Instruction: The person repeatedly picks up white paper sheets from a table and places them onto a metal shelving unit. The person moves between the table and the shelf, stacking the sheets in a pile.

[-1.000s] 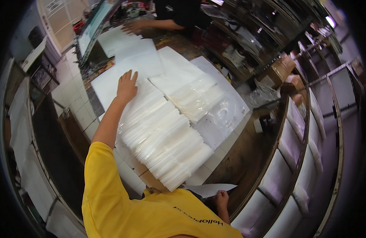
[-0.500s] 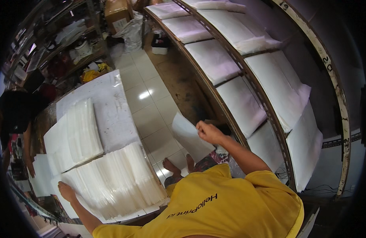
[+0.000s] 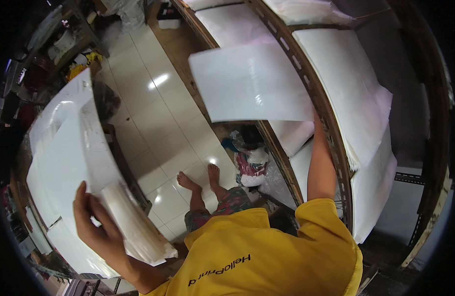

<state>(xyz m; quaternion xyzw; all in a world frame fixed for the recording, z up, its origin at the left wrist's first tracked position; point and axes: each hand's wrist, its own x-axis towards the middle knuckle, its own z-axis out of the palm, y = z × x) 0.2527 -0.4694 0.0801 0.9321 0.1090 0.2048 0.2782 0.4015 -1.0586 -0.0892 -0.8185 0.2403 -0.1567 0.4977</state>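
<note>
- Head view: a loose white sheet [image 3: 247, 84] spans the near edge of a rack [image 3: 331, 126], one end reaching over the tiled floor [image 3: 163, 126].
- Right forearm [image 3: 322, 172] extends to the sheet's corner; the right hand is hidden, so its grip cannot be told.
- Left hand [image 3: 102, 224], slightly blurred, has a loose grip, thumb apart from curved fingers, with nothing visible in it.
- Fanned white sheets [image 3: 131, 222] lie just beside that hand.
- Stacked white sheets [image 3: 336, 74] fill rack compartments.

White sheet [image 3: 247, 84], yellow shirt [image 3: 277, 251] with black lettering [image 3: 219, 271], red-and-green patterned shorts [image 3: 232, 200], pale floor tiles [image 3: 156, 133]
</note>
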